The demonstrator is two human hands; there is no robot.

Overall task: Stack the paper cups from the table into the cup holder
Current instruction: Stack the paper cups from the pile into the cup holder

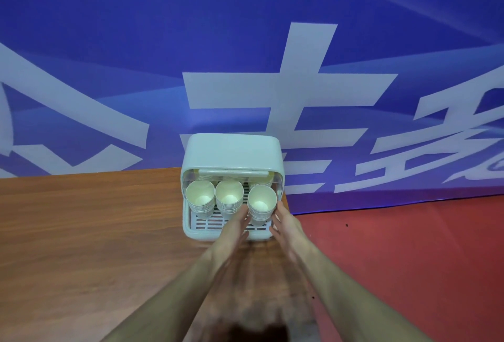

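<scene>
Both hands reach into the front of the cup holder, one on either side of the rightmost stack of paper cups. The left hand lies with straight fingers against the stack's left wall; the right hand does the same on the right wall, fingers extended and loosely spread. Together they press the stack between flat palms rather than curling round it, and it stands on the slotted white tray near the holder's front right corner, tilted slightly toward the camera.

Two further stacks, the middle stack and the left stack, already stand side by side in the holder, close to each other and just beside the one being handled. More cup rims show dimly behind them under the raised lid, too obscured to count.

The wooden table shows no loose cups in the visible part, so the task looks nearly finished: what seems left is settling this last stack upright and letting go. Beyond the table lie a red floor and a blue banner.
</scene>
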